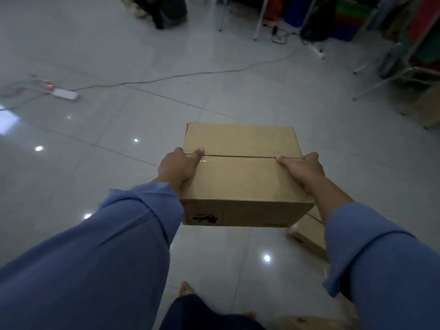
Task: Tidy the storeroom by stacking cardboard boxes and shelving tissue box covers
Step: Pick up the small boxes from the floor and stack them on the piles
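A sealed brown cardboard box (240,177) is held in the air above the tiled floor, a taped seam running across its top. My left hand (177,166) grips its left side, thumb lying on the top by the seam. My right hand (303,169) grips its right side the same way. A second cardboard box (309,236) lies on the floor just below and to the right, mostly hidden by the held box and my right sleeve. Part of a third box (316,322) shows at the bottom edge.
A white power strip (64,93) lies on the floor at left, with a cable (190,75) running right across the tiles. Metal rack legs (378,84) and coloured goods stand at the back right. My bare feet (187,288) are below the box.
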